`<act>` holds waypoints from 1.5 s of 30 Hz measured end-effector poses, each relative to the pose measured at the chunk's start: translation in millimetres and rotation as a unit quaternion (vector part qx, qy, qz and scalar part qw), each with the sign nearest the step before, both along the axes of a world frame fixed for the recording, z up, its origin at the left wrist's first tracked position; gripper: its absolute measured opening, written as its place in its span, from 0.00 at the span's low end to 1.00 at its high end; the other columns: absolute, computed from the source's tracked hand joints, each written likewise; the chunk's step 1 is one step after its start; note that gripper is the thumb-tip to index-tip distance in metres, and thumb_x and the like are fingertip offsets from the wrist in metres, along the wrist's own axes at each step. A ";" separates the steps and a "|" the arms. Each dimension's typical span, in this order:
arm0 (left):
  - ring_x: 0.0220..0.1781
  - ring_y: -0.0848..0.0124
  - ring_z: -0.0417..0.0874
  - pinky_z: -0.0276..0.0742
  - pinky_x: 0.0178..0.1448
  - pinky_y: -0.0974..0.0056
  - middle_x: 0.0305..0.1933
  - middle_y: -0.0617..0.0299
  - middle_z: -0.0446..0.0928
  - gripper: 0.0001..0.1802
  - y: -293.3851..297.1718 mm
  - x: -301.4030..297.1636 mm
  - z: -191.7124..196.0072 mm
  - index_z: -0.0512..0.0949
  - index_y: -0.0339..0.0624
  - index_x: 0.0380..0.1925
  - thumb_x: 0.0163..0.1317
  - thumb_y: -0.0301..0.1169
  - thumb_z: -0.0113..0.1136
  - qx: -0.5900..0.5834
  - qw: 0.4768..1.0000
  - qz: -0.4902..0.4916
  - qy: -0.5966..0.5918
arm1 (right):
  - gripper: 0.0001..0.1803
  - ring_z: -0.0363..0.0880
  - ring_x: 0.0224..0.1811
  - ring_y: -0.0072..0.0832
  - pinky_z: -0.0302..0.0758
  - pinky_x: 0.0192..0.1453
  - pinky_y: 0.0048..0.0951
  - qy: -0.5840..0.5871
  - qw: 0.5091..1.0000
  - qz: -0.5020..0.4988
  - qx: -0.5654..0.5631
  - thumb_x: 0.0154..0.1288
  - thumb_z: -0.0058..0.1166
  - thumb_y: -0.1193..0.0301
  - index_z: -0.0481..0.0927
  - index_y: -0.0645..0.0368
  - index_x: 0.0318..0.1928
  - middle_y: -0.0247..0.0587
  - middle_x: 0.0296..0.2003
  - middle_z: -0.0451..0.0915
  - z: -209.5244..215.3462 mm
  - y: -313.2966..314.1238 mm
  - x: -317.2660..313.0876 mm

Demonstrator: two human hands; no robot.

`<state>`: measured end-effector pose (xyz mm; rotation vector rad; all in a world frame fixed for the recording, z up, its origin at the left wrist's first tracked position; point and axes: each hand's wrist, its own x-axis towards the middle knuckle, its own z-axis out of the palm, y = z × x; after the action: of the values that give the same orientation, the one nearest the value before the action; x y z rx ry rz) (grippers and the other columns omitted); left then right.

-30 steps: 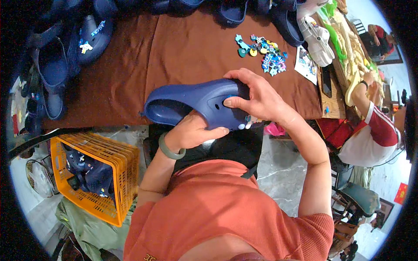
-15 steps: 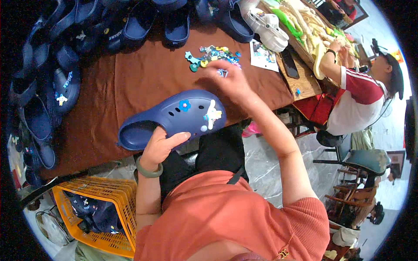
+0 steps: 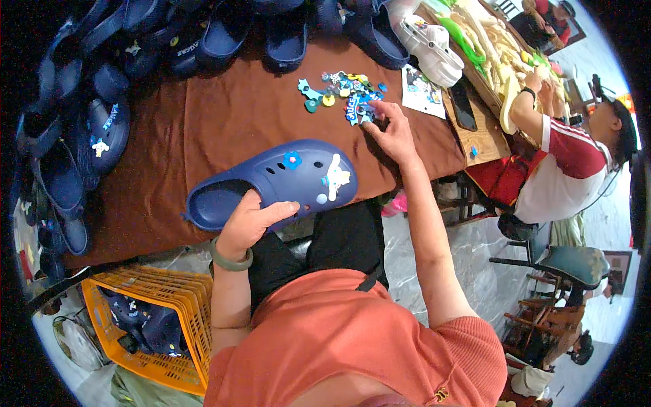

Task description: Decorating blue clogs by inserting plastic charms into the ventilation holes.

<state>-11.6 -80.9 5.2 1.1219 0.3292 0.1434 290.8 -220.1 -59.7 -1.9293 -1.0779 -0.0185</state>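
Observation:
A navy clog point(image 3: 237, 183) lies tilted at the table's near edge, its toe to the right. My left hand point(image 3: 252, 220) is closed on its near side, thumb on top and fingers hidden. On the toe sit a white character charm point(image 3: 335, 178) with a pale blue ball and, farther back, a blue flower charm point(image 3: 292, 160); several holes are bare. At the right edge of a pile of shoe charms point(image 3: 339, 85), my right hand point(image 3: 393, 132) is open, thumb and fingers apart beside the blue lettered charms point(image 3: 353, 108).
Navy clogs point(image 3: 224, 34) line the table's far and left sides. White clogs point(image 3: 434, 51), a picture card point(image 3: 422, 90) and a phone point(image 3: 463, 105) are at the right. An orange crate point(image 3: 193, 319) holds more navy clogs below left. A co-worker point(image 3: 569, 152) sits at the right.
My right hand has moved right and slightly down, from above the charms to their right edge. The clog stays in my left hand, and the whole view has shifted slightly.

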 end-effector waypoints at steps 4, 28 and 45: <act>0.52 0.70 0.77 0.71 0.60 0.63 0.52 0.59 0.76 0.24 1.7 -0.8 -6.7 0.69 0.33 0.57 0.60 0.24 0.59 -0.012 1.000 -0.021 -0.009 | 0.25 0.76 0.38 0.43 0.74 0.44 0.40 -0.153 0.984 -0.021 -0.090 0.52 0.64 0.63 0.77 0.54 0.51 0.46 0.39 0.74 1.2 1.8 -4.5; 0.59 0.71 0.70 0.64 0.65 0.64 0.58 0.61 0.71 0.28 -3.2 -8.3 -17.1 0.68 0.35 0.59 0.58 0.25 0.61 0.055 0.996 -0.023 -0.068 | 0.15 0.76 0.45 0.39 0.60 0.59 0.45 -0.342 0.936 -0.006 -0.083 0.57 0.62 0.67 0.77 0.53 0.45 0.38 0.40 0.78 -2.0 9.8 -12.3; 0.61 0.72 0.69 0.63 0.67 0.64 0.59 0.64 0.69 0.36 0.8 -6.3 -17.5 0.61 0.40 0.64 0.55 0.24 0.63 0.065 0.995 -0.035 -0.069 | 0.13 0.78 0.41 0.32 0.74 0.48 0.30 0.071 0.964 0.249 0.055 0.45 0.67 0.80 0.83 0.59 0.36 0.40 0.34 0.81 91.5 41.0 -137.3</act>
<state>-17.8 -80.1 -12.3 1.2439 0.1579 0.1819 153.5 -179.1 31.8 -1.4921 -1.4029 0.3284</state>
